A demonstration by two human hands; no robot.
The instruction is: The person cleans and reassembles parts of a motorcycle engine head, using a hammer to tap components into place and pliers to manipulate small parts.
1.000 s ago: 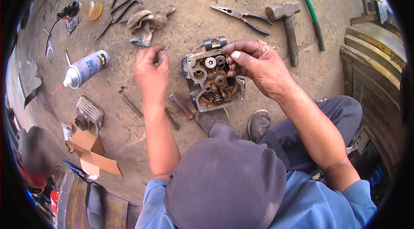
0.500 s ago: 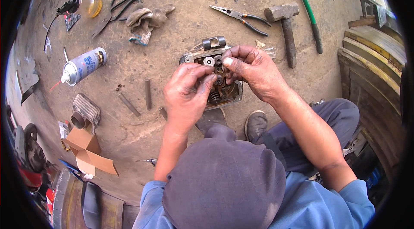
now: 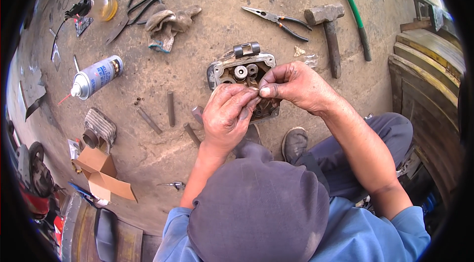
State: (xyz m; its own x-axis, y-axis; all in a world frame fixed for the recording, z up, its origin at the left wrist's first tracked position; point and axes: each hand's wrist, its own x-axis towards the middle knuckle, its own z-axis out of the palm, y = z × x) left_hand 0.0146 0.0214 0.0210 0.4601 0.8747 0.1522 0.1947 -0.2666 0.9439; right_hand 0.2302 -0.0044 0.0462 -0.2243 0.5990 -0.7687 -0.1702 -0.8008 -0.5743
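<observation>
An open engine cylinder head (image 3: 216,72) with valve springs and round fittings sits in front of me, partly hidden by my hands, a short dark metal cylinder (image 3: 247,49) at its top edge. My left hand (image 3: 229,114) and my right hand (image 3: 296,89) meet over its middle with fingertips pinched together, around something too small to make out. A red-and-black screwdriver handle (image 3: 196,113) shows behind my left hand, and short metal rods (image 3: 171,109) lie to the left.
Around lie a spray can (image 3: 96,77), glove (image 3: 168,27), scissors (image 3: 126,20), pliers (image 3: 276,20), sledgehammer (image 3: 332,50), green hammer (image 3: 353,10), finned metal part (image 3: 101,129) and cardboard box (image 3: 103,180). Stacked curved timbers (image 3: 422,94) border the right, near my bent knee.
My left hand has moved right and in over the cylinder head to meet my right hand, its fingers closing. My right hand has moved slightly down.
</observation>
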